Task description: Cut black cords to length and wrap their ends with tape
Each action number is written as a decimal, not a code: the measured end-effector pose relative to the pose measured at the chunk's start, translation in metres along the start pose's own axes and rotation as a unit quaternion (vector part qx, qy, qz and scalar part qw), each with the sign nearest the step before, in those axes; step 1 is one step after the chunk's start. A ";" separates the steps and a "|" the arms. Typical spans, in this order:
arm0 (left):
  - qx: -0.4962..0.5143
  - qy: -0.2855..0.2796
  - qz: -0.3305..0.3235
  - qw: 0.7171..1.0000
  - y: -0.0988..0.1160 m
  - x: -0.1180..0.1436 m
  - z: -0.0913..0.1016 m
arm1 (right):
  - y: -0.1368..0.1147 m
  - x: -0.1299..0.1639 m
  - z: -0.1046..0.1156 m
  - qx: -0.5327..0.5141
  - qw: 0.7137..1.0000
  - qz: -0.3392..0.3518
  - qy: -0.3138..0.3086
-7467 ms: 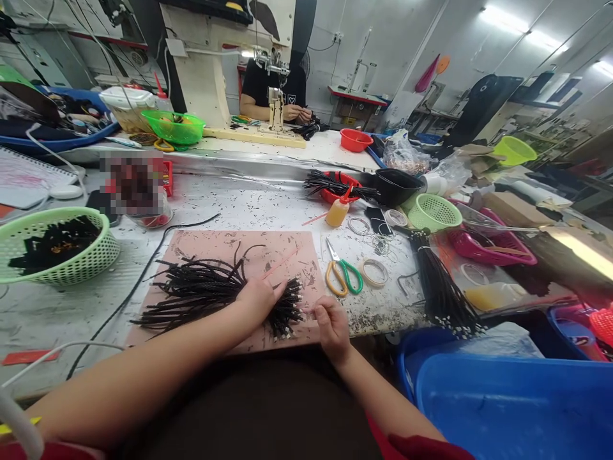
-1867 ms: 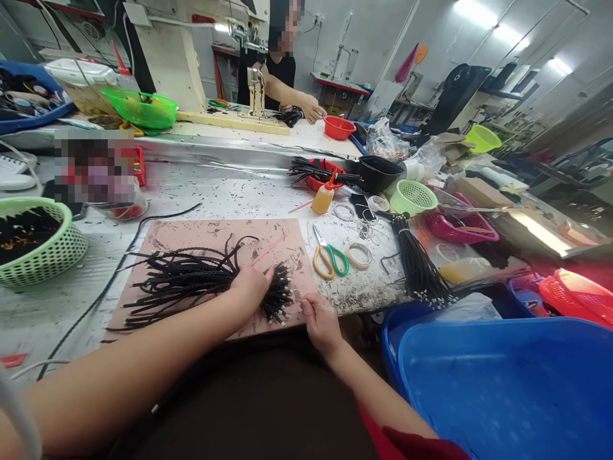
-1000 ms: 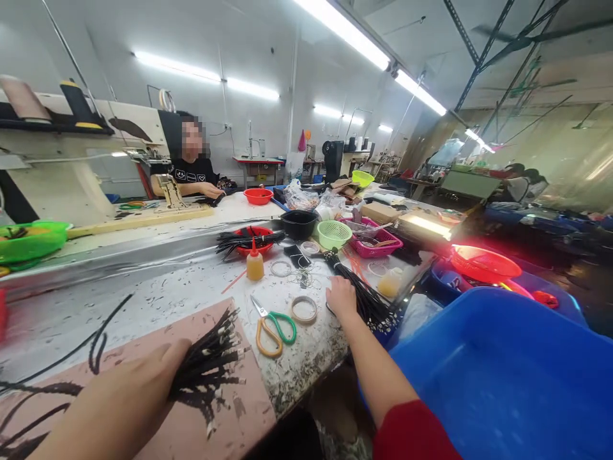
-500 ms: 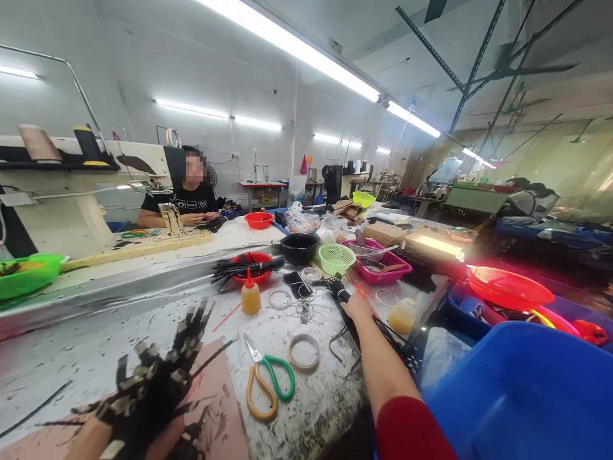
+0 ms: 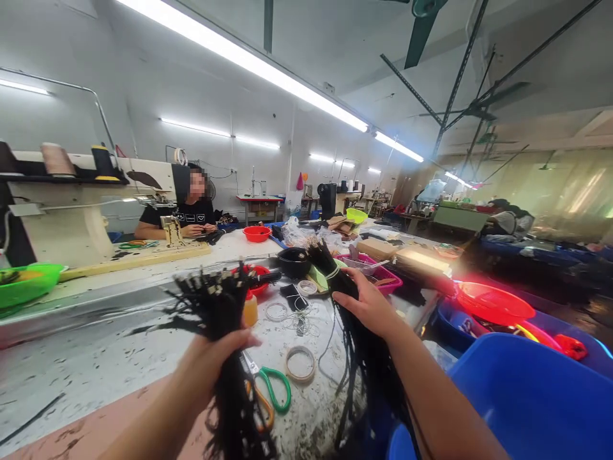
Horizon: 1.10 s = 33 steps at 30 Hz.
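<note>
My left hand point(image 5: 211, 364) is closed around a thick bundle of black strips point(image 5: 218, 303), held upright above the table with pale-tipped ends fanning out on top. My right hand point(image 5: 366, 300) grips a second bundle of black strips point(image 5: 366, 364), bound near its top by a pale tie point(image 5: 334, 273); its long ends hang down over the table edge. Between and below the hands lie scissors point(image 5: 278, 386) with one green and one orange handle, partly covered by the left bundle. Near them is a tape roll point(image 5: 301, 365). A yellow glue bottle point(image 5: 249, 312) stands half hidden behind the left bundle.
A red bowl point(image 5: 261, 289) with black strips, a black bowl point(image 5: 292, 262) and a pink basket point(image 5: 395, 285) stand farther back. Large blue bins point(image 5: 541, 390) fill the right side. A pinkish board point(image 5: 96, 428) lies front left. A co-worker point(image 5: 191, 211) sits behind a sewing machine point(image 5: 86, 217).
My right hand has lifted the tied bundle off the table and brought it closer. My left hand has raised its bundle and moved right, over the scissors.
</note>
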State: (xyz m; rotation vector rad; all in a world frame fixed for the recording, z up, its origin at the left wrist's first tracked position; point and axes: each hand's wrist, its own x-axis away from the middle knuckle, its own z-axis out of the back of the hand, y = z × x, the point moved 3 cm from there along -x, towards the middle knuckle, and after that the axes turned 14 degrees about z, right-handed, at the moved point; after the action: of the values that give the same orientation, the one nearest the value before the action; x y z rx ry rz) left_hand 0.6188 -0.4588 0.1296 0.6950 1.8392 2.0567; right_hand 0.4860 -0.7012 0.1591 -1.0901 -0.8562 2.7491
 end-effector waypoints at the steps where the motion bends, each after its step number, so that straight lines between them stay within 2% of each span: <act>1: 0.062 -0.023 0.000 0.998 0.008 0.002 -0.016 | -0.017 -0.002 -0.008 -0.030 0.999 0.037 0.016; 3: 0.132 -0.076 -0.001 0.988 0.016 0.006 -0.043 | -0.045 -0.001 -0.031 -0.075 0.992 0.094 0.036; 5: 0.179 -0.080 0.041 0.980 0.013 0.010 -0.056 | -0.066 0.005 -0.060 -0.092 0.986 0.134 0.041; 7: 0.229 -0.066 0.073 0.968 0.004 0.014 -0.057 | -0.077 0.014 -0.086 -0.085 0.982 0.161 0.057; 9: 0.271 -0.067 0.069 0.958 -0.006 0.019 -0.051 | -0.082 0.026 -0.104 -0.067 0.978 0.177 0.089; 12: 0.284 -0.078 0.039 0.955 -0.019 0.023 -0.040 | -0.082 0.042 -0.116 -0.046 0.973 0.188 0.123; 16: 0.227 -0.080 -0.007 0.971 -0.028 0.024 -0.030 | -0.085 0.048 -0.112 -0.019 0.970 0.215 0.112; 19: 0.204 -0.116 0.003 0.972 -0.030 0.027 -0.028 | -0.090 0.046 -0.100 0.023 0.961 0.252 0.110; 23: 0.214 -0.205 0.063 0.953 -0.038 0.038 -0.029 | -0.100 0.045 -0.085 0.012 0.953 0.281 0.111; 26: 0.256 -0.269 0.075 0.925 -0.045 0.050 -0.032 | -0.115 0.054 -0.075 0.028 0.937 0.334 0.097; 29: 0.294 -0.304 0.079 0.903 -0.051 0.063 -0.037 | -0.133 0.063 -0.066 0.122 0.895 0.424 0.069; 33: 0.291 -0.287 0.084 0.909 -0.058 0.071 -0.040 | -0.149 0.062 -0.053 0.241 0.810 0.535 -0.012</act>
State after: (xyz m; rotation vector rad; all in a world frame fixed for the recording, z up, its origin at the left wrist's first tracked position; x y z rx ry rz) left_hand 0.5323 -0.4480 0.0812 1.4678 2.0444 1.1467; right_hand 0.4535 -0.5343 0.1665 -1.7490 0.7518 3.4032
